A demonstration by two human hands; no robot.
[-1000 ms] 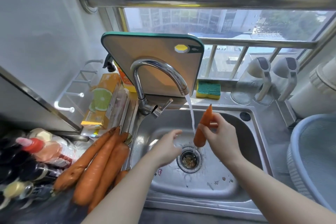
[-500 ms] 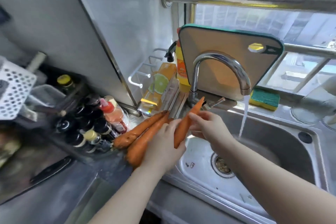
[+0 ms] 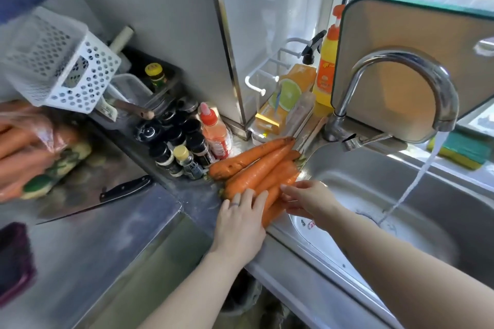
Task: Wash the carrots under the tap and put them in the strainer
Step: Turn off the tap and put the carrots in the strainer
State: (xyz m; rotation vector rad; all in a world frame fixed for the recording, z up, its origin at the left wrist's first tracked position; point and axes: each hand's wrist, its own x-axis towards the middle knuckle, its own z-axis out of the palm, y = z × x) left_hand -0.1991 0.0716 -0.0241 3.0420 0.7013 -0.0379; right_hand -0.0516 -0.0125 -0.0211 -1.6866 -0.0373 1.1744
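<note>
Several orange carrots [image 3: 256,165] lie in a pile on the steel counter at the sink's left rim. My left hand [image 3: 240,221] rests flat on the near end of the pile, fingers straight. My right hand [image 3: 307,200] reaches in from the sink side and holds one carrot [image 3: 274,201] at the pile's near edge, fingers on top and thumb below. The tap [image 3: 401,66] is running, and its stream [image 3: 417,176] falls into the steel sink [image 3: 441,195] to the right of both hands.
Dark sauce bottles [image 3: 181,141] stand just left of the pile. A black-handled knife [image 3: 125,189] lies on the counter. A white perforated basket [image 3: 61,61] and a bag of vegetables [image 3: 26,147] are at far left. A cutting board [image 3: 401,42] leans behind the tap.
My right hand carried the carrot from under the stream leftward to the pile on the counter. My left hand moved onto the pile. My view swung left.
</note>
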